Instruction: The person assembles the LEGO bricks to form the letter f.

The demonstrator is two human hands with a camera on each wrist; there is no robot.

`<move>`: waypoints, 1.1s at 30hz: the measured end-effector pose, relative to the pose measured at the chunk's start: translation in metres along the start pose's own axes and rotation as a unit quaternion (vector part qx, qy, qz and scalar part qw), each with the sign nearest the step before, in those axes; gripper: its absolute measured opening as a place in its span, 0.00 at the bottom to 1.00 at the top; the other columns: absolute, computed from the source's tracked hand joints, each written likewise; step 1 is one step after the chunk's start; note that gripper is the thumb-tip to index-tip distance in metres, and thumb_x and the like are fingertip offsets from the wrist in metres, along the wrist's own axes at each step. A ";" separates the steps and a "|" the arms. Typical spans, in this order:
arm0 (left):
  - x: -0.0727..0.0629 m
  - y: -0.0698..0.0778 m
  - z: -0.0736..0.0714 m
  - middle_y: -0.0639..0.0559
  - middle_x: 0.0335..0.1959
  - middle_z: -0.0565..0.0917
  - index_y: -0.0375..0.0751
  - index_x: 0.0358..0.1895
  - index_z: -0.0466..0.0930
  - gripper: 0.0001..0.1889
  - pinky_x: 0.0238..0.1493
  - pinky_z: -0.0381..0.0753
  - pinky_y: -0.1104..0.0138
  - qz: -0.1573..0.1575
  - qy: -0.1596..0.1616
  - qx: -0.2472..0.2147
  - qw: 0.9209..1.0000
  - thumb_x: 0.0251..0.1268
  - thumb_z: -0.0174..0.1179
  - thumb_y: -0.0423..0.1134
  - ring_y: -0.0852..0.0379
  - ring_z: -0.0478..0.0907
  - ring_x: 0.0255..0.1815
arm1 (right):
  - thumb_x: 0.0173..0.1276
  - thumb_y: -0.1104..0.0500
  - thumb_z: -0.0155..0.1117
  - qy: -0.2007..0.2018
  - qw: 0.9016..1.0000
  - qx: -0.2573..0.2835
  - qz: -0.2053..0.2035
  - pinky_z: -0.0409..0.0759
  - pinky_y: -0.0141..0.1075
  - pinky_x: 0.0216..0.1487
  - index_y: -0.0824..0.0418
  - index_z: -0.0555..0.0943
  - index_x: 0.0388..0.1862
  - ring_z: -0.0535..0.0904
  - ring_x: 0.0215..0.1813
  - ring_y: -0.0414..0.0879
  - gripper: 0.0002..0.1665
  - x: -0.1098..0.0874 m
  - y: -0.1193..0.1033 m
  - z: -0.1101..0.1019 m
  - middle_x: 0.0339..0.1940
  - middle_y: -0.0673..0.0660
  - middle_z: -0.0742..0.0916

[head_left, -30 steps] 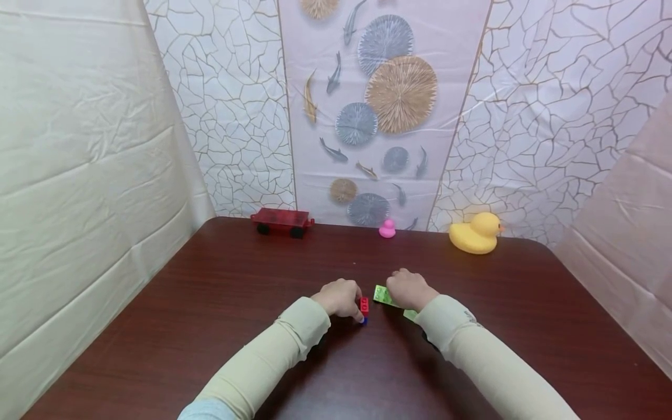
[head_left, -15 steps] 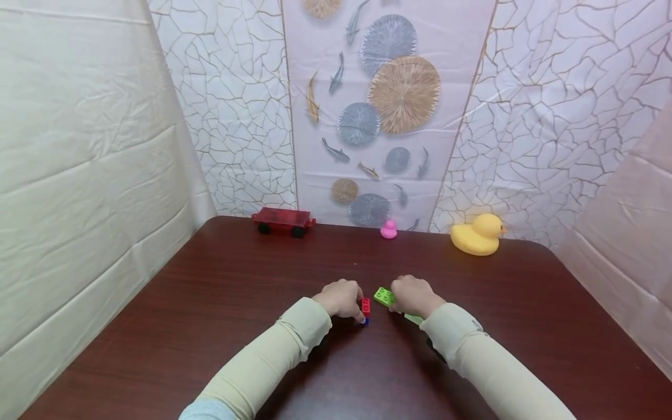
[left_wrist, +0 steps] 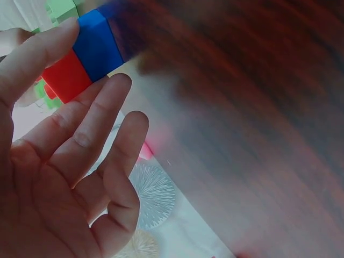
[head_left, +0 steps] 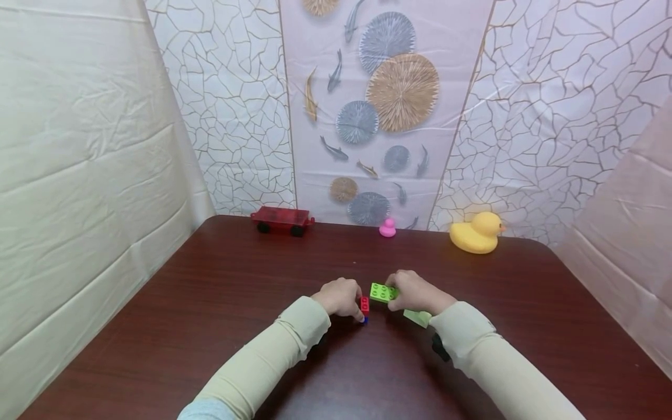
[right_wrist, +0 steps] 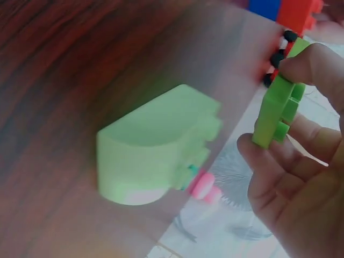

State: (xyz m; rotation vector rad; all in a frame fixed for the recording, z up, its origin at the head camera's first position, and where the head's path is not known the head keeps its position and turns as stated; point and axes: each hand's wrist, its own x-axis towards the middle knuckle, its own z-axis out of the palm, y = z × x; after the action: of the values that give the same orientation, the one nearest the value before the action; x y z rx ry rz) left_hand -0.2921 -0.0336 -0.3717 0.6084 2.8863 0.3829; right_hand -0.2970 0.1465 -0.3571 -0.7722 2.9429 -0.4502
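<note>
My left hand (head_left: pixel 340 297) holds a red brick (head_left: pixel 364 303) stacked on a blue brick (left_wrist: pixel 99 45) between thumb and fingertips. The blue brick stands at the table surface, and the red one's studs face up in the head view. Just to the right, my right hand (head_left: pixel 417 293) pinches a flat bright green brick (head_left: pixel 380 292) with several studs, its thumb and fingers on opposite edges. Part of this brick is hidden by the hand. A pale green curved brick (right_wrist: pixel 153 134) lies on the table below my right hand; in the head view the hand and sleeve partly cover it.
Along the back edge of the dark table (head_left: pixel 210 303) stand a red wheeled wagon (head_left: pixel 282 218), a small pink duck (head_left: pixel 387 228) and a large yellow duck (head_left: pixel 476 233). Fabric curtains (head_left: pixel 94 146) hang around the back and sides.
My right hand has turned the bright green brick so that more of its studs show, nearly level now. The pale green brick has come more into view. My left hand stays in place.
</note>
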 end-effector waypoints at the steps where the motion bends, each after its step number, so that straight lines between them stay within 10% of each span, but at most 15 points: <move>1: 0.000 0.000 0.000 0.59 0.27 0.78 0.48 0.35 0.80 0.19 0.30 0.70 0.64 0.000 -0.001 0.000 1.000 0.35 0.70 0.50 0.60 0.73 0.31 | 0.43 0.60 0.67 0.001 1.000 0.004 -0.008 0.70 0.36 0.34 0.68 0.79 0.36 0.70 0.31 0.45 0.19 -0.001 -0.002 -0.001 0.29 0.53 0.79; 33: 0.000 0.005 -0.003 0.58 0.17 0.73 0.49 0.20 0.74 0.14 0.21 0.66 0.67 0.001 -0.013 0.010 1.000 0.36 0.70 0.48 0.61 0.68 0.20 | 0.44 0.62 0.66 -0.028 0.994 0.017 -0.107 0.68 0.36 0.32 0.65 0.79 0.34 0.68 0.30 0.44 0.16 0.000 -0.027 0.000 0.28 0.50 0.77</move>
State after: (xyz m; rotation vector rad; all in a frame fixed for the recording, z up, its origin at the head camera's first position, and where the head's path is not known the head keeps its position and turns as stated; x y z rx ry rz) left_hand -0.2908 -0.0303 -0.3671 0.6158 2.8679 0.3448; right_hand -0.2840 0.1239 -0.3494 -1.0836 2.8038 -0.4828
